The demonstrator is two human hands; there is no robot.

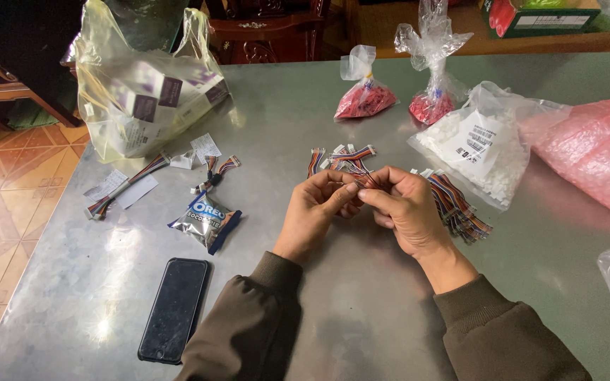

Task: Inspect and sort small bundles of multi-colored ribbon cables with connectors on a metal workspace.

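My left hand (317,212) and my right hand (405,208) meet over the middle of the grey metal table (361,310). Both pinch the same small multicoloured wire harness (353,161), whose white connector ends fan out just beyond my fingertips. A pile of similar striped wire harnesses (458,207) lies right beside my right hand. A clear bag of small white connectors (485,144) sits behind that pile.
Two knotted bags of red parts (363,100) (430,106) stand at the back. A large clear bag with boxes (142,92) is back left, loose harnesses (125,185) and paper slips near it. A snack packet (205,220), a black phone (175,309) and pink bubble wrap (598,155) also lie here.
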